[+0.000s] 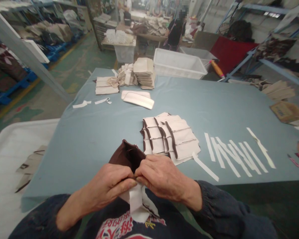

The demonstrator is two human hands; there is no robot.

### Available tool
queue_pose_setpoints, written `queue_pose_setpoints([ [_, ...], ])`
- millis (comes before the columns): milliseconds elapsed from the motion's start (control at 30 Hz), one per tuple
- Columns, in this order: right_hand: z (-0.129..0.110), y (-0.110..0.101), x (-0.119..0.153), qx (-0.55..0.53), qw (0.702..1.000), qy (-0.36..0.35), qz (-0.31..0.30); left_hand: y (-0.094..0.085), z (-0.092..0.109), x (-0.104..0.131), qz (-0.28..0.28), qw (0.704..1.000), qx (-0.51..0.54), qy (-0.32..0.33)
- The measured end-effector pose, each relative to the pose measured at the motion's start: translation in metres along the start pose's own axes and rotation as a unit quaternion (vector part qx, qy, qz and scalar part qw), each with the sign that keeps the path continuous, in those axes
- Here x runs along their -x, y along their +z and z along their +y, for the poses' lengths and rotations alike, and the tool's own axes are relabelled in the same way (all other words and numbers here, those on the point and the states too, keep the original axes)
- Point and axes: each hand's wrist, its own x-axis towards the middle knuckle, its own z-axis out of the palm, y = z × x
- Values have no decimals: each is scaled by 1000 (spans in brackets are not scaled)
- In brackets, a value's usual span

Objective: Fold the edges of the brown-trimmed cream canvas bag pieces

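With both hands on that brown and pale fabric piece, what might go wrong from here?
1. The left hand and right hand pinch the fabric piece close together, so its loose parts might twist or fold unevenly.
2. The overlapping fabric stack lies just beyond the right hand; a nudge could shift its layers.
3. One white strip ends near the table's front edge, where the right sleeve might brush it off.

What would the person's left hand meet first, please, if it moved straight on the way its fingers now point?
Most likely the right hand, which lies just ahead of the left hand where both pinch the brown fabric piece; whether the two hands touch is unclear.
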Motion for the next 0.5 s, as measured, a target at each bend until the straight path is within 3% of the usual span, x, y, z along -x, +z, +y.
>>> queue_pose_setpoints([
  [167,2,-7,-1,-116,993,-18,10,4,25,1,23,998,51,-42],
  [300,25,-5,5,-175,984,24,7,3,39,8,42,999,11,-17],
  [400,45,0,14,-182,980,75,-8,-4,32,13,46,999,5,-1],
  [500,55,4,20,-179,979,93,-8,-21,11,15,50,998,-28,15],
])
